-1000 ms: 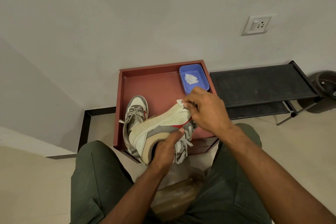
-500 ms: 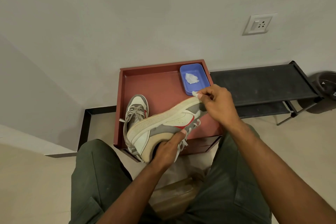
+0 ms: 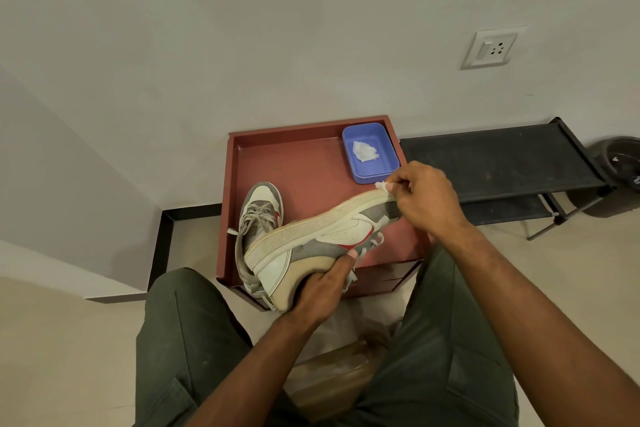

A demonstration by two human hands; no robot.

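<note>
A: Sneaker (image 3: 322, 236), where is it?
B: Held on its side over the front of the red tray (image 3: 301, 163), sole edge up.
A: And the hands?
B: The left hand (image 3: 322, 288) grips the heel end from below, fingers curled round it. The right hand (image 3: 426, 198) pinches a small white wad (image 3: 381, 185) against the sole's toe end.
A: Anything nearby?
B: A second sneaker (image 3: 259, 211) stands on the tray just behind; a blue dish (image 3: 370, 173) sits in the far right corner.
</note>
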